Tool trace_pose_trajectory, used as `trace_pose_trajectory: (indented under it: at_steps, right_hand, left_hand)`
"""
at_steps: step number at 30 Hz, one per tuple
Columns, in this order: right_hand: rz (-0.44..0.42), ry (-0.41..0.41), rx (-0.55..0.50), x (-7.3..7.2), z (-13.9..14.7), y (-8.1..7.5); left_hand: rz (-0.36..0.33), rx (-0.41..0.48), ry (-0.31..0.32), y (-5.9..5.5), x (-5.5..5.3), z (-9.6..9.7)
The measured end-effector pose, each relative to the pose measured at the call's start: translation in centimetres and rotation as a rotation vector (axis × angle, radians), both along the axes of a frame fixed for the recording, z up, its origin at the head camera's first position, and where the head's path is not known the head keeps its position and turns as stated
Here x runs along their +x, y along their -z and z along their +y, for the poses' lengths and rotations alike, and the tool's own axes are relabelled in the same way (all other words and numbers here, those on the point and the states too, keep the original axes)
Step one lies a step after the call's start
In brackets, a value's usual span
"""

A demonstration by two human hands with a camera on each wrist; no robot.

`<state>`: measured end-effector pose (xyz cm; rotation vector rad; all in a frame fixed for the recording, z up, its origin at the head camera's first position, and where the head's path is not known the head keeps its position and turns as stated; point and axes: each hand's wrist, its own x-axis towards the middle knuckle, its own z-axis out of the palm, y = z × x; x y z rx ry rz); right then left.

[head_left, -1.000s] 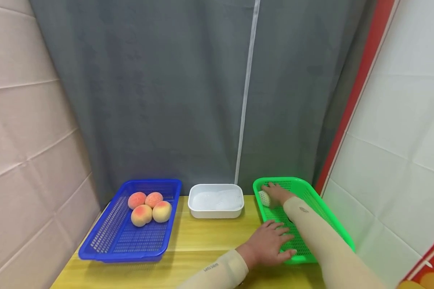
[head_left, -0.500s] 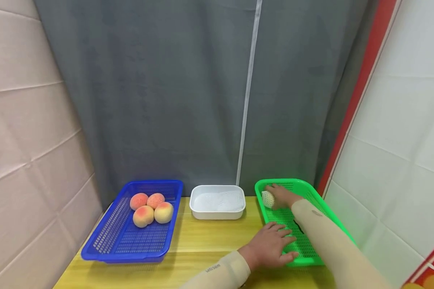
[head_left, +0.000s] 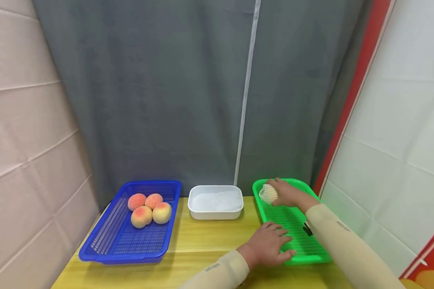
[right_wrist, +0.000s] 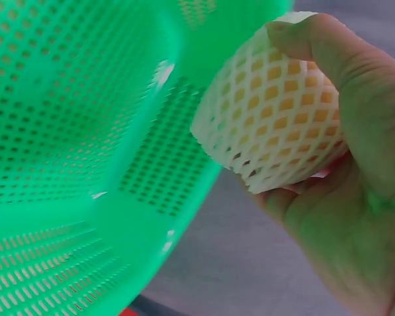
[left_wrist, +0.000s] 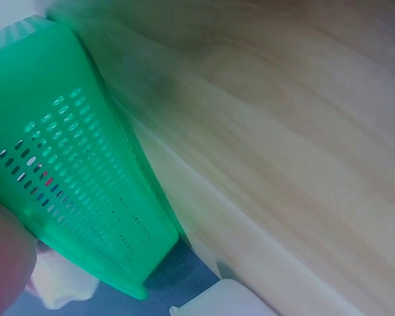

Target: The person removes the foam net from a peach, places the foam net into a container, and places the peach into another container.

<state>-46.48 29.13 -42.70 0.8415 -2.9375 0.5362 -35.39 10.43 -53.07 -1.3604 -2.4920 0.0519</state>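
Note:
My right hand grips a peach in a white foam net above the far left part of the green basket. In the right wrist view, thumb and fingers wrap round the foam net, and yellow-orange shows through its mesh. My left hand lies at the basket's near left rim, fingers spread and holding nothing. The left wrist view catches only a blurred part of that hand beside the green basket wall.
A blue basket on the left holds several bare peaches. Between the baskets stands a white tray containing white foam nets. A grey curtain hangs behind the wooden table, with pale walls at both sides.
My right hand has lifted the netted peach from the floor of the green basket, up and slightly right. The left hand has stayed in place.

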Motion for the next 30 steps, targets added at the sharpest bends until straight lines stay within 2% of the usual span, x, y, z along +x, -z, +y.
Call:
trace_pose_trajectory:
  at_steps: [7,12,15,18,21,24,30]
  right_hand:
    - [0.051,-0.018,-0.051,4.1,-0.1,-1.2]
    - [0.072,-0.009,-0.091,5.8,-0.2,-1.6]
    - [0.082,0.004,-0.109,6.6,-0.4,-1.7]
    - [0.083,-0.006,-0.137,7.3,-0.9,-1.8]
    - [0.092,-0.031,-0.167,8.0,-1.6,-2.0]
    - [0.114,-0.058,-0.181,8.5,-2.5,-2.2]
    - [0.12,-0.085,-0.207,9.7,-4.9,-2.2]
  left_hand:
    - [0.016,0.012,0.02,0.0,0.1,-0.1]
    - [0.019,0.028,0.032,0.1,-0.1,-0.2]
    - [0.0,0.071,0.044,-0.2,-0.1,-0.5]
    - [-0.034,0.17,0.053,-1.0,0.2,-1.3]
    - [-0.085,0.311,0.062,-2.2,0.6,-3.0]
    - [-0.146,0.441,0.058,-3.5,1.1,-5.5]
    - [-0.246,0.6,-0.038,-5.5,2.0,-12.4]
